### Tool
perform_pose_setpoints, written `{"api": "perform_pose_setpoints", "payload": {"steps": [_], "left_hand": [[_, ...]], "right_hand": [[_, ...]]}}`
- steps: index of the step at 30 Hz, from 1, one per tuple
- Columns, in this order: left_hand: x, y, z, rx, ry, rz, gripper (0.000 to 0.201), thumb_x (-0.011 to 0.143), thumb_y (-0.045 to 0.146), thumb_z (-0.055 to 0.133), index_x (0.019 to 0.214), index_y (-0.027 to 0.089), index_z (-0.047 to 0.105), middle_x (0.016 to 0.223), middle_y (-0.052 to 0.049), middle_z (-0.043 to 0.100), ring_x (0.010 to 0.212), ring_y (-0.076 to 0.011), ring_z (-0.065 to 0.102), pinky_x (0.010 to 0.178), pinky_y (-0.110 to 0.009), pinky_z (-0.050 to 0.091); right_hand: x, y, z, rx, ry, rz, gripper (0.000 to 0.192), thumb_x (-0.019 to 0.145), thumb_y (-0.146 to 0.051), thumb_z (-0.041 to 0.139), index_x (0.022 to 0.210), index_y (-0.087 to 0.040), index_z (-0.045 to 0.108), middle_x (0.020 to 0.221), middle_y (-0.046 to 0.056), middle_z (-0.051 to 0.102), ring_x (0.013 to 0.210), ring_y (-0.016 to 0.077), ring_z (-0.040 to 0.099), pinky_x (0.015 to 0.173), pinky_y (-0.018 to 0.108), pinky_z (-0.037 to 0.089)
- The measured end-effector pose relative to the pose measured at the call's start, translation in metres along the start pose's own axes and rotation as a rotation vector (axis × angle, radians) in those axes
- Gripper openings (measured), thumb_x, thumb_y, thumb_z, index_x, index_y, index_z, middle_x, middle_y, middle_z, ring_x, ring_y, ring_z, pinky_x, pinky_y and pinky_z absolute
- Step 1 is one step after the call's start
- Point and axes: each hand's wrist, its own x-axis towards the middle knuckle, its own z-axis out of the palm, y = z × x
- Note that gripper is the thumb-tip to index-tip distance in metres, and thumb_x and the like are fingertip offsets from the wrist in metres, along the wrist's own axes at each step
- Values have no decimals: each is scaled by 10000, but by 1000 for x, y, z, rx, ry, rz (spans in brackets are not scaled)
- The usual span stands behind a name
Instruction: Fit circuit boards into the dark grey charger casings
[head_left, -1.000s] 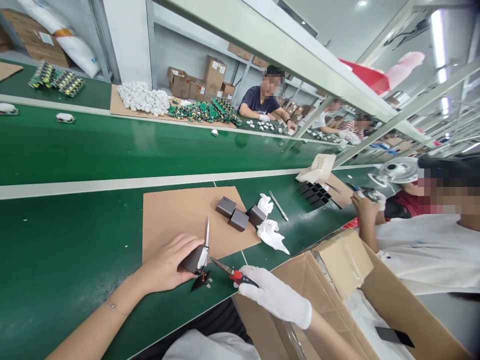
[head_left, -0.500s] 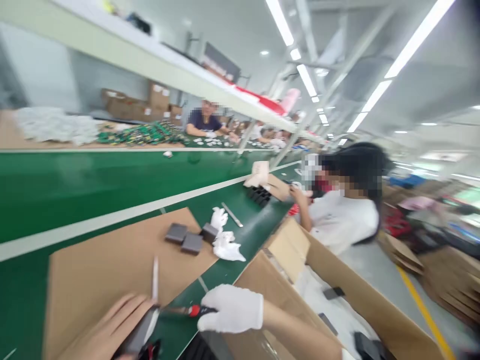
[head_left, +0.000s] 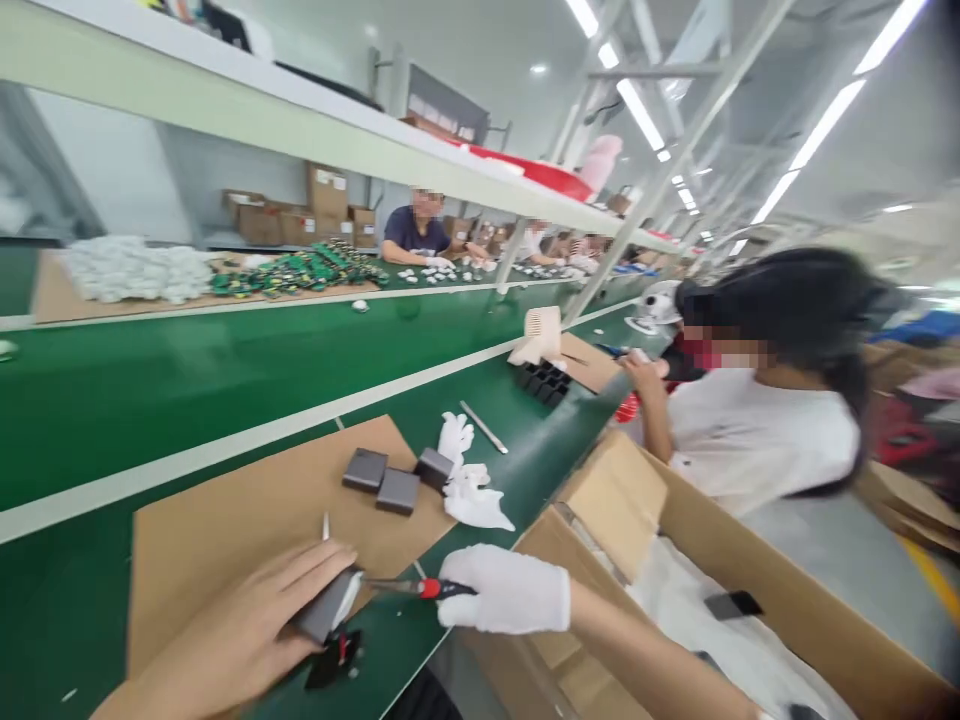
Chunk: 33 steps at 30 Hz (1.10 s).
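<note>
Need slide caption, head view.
Bare left hand holds a dark case; gloved right hand grips a red-and-black tool.

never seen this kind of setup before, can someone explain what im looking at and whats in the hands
There is no machine here: these are a person's own two hands, filmed by a camera worn on the head, looking forward and down.

The bare left hand holds a small dark case with something white at its end. The right hand, in a white glove, holds a red-and-black-handled tool pointed at that end; whether it touches is too small to tell.

On the green worktop lies a cardboard sheet. Beyond the hands sit three dark boxes, crumpled white material and a thin metal tool. An open carton stands at the right, with a co-worker beyond it.
</note>
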Motion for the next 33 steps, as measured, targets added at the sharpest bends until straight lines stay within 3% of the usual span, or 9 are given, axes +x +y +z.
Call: {"api": "perform_pose_setpoints", "payload": {"steps": [3, 10, 14, 17, 19, 24, 27, 30, 33], "left_hand": [[14, 18, -25, 23, -94, 46, 634, 819, 183, 516, 1395, 412, 382, 1415, 61, 486, 1238, -238, 533, 995, -322, 484], [21, 28, -33, 47, -170, 99, 687, 792, 131, 524, 1417, 346, 336, 1439, 9, 463, 1271, -272, 484, 1029, -403, 456], [16, 27, -36, 95, -193, 102, 716, 772, 90, 500, 1419, 328, 307, 1440, -5, 458, 1253, -267, 493, 964, -387, 501], [13, 30, -40, 137, -193, 113, 711, 777, 82, 488, 1416, 320, 288, 1433, -8, 464, 1238, -251, 500, 921, -347, 515], [12, 33, -43, 176, -188, 116, 688, 786, 91, 490, 1407, 306, 289, 1416, -19, 478, 1212, -245, 512, 892, -333, 518], [14, 38, -37, 474, -129, 110, 589, 751, 135, 576, 1309, 219, 408, 1294, -104, 551, 1121, -319, 524, 884, -427, 487], [17, 46, -24, 681, -122, 151, 465, 761, 44, 507, 1202, 188, 495, 1151, -106, 605, 979, -293, 563, 749, -376, 493], [19, 54, -21, 667, -115, 215, 415, 761, 25, 481, 1133, 201, 532, 1049, -70, 625, 852, -240, 561, 644, -312, 449], [5, 33, -46, 543, -71, 185, 382, 728, 29, 519, 1056, 220, 559, 961, -50, 628, 812, -216, 547, 621, -280, 413]], "right_hand": [[0, 9, -6, 25, -8, -57, 276, 939, -388, 526, 1057, -147, 592, 1018, 50, 613, 833, 149, 606, 737, 319, 533], [2, 14, -2, 25, 22, -12, 345, 913, -481, 466, 728, -190, 469, 659, -24, 459, 574, 112, 403, 508, 244, 292], [6, 7, 3, 48, -52, 35, 244, 896, -433, 452, 894, -189, 450, 760, -1, 508, 648, 136, 413, 594, 260, 307], [9, -1, 3, 66, -89, 5, 325, 878, -433, 463, 1087, -185, 473, 886, 47, 583, 726, 166, 480, 662, 272, 345], [12, -6, 4, 38, -104, 6, 349, 861, -461, 487, 1095, -203, 515, 911, 57, 605, 736, 176, 496, 655, 271, 348], [23, -15, 18, -73, 2, 106, 292, 793, -436, 588, 961, -197, 588, 754, 28, 574, 618, 145, 436, 570, 254, 313], [26, -20, 28, -103, 18, 119, 244, 806, -394, 575, 950, -198, 595, 687, 4, 541, 550, 122, 370, 545, 258, 280], [21, -20, 33, -95, -7, 126, 202, 804, -363, 568, 929, -206, 593, 675, -5, 542, 525, 114, 354, 520, 253, 262], [6, -8, 32, -88, -24, 159, 157, 773, -322, 583, 885, -212, 584, 690, -4, 558, 548, 122, 395, 528, 249, 270]]}}
